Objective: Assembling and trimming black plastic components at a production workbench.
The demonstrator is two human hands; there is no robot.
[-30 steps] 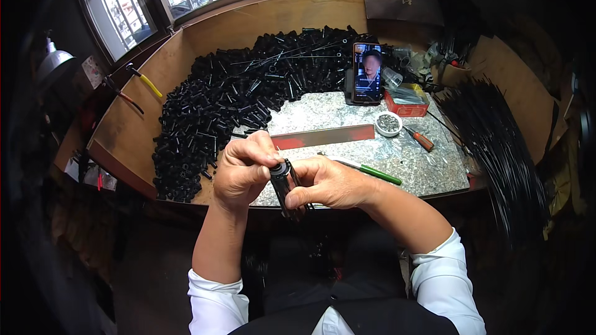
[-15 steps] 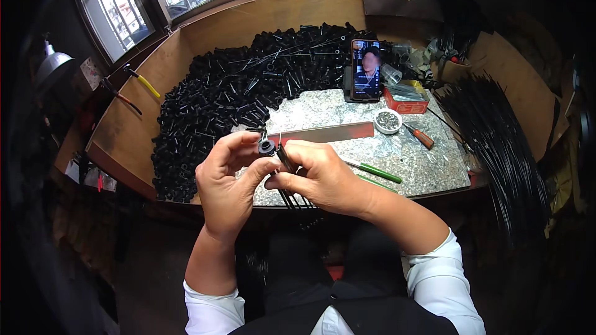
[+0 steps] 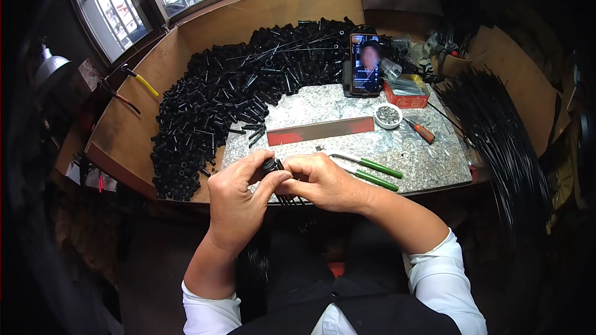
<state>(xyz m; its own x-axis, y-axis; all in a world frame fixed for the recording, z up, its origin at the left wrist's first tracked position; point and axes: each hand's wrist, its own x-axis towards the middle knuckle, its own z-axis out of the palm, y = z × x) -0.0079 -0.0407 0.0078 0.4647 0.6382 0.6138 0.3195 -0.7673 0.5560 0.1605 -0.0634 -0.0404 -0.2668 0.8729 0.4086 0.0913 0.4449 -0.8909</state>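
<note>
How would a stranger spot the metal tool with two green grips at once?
Start at the speckled grey stone slab inside the wooden walls. Near its front edge, just beyond the person's bare right hand, lies the metal tool with two green grips. Its paired green grips set it apart from the screwdriver with one orange handle.

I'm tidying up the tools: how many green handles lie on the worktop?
2: the far green handle and the near green handle, both beyond and right of the right hand. The black pile could hide others.
</note>
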